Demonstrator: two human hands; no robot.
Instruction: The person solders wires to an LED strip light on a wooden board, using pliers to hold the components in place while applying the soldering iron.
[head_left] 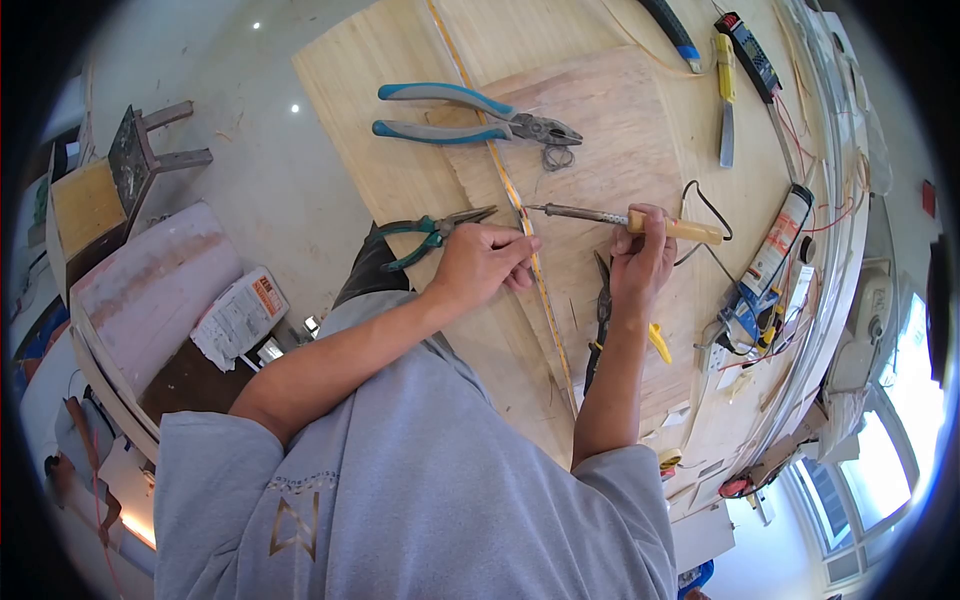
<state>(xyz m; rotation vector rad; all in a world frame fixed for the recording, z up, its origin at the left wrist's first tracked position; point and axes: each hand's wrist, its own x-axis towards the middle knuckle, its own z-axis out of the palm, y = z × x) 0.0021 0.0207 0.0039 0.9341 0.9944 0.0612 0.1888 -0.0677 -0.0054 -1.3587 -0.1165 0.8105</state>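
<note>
My right hand (643, 258) is wrapped round the pale wooden handle of a soldering iron (585, 213). The iron's tip points left and reaches a narrow LED strip (512, 192) with yellow along it. With fingers pinched together, my left hand (487, 262) is at the strip just below the tip; any small wire between the fingertips is hidden. Green-handled long-nose pliers (430, 232) lie beside my left hand. Large blue-and-grey pliers (465, 115) rest across the strip, near a small coil of thin wire (558, 157). Another pair of dark pliers (602, 310) lies by my right wrist.
A wooden board (610, 110) lies on the worktable. To the right are a yellow utility knife (725, 100), a black box with red wires (750, 55), a sealant tube (782, 238) and a power strip (712, 360). A wooden stool (140, 150) stands at left.
</note>
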